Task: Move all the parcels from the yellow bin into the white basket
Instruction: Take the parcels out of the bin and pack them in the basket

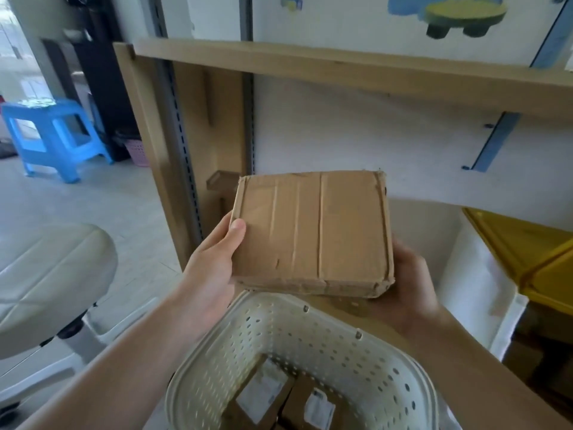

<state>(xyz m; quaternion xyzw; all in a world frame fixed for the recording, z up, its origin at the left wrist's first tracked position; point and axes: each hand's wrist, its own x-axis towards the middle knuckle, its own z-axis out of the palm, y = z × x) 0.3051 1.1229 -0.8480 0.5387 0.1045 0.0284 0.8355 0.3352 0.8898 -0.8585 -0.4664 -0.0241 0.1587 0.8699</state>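
- Indoor room, pale floor, a wooden shelf frame point(310, 62) against a white wall, with a wooden table point(483, 367) low in front of it.
- Off to the left, a blue stool point(52, 135) on the floor, a small pink basket point(136, 152) behind it, and a pale padded chair point(46, 283) close by.
- Here's the action: a brown cardboard parcel point(313, 231), creased and taped, held up in both hands, flat face toward the camera.
- Left hand point(214, 265) grips the parcel's left edge, thumb curled over the front face, fingers hidden behind the box.
- Right hand point(406, 287) cups the lower right corner from underneath and behind; the fingers are out of sight, so how tightly they wrap, I cannot tell.
- The parcel hangs just above the far rim of the white basket point(310, 333), which sits on the table right below the hands.
- Inside the basket, two boxes point(291, 398) with white labels lie on the bottom, side by side.
- The yellow bin point(533, 259) sits at the right edge, well apart from the parcel; its inside is not visible.
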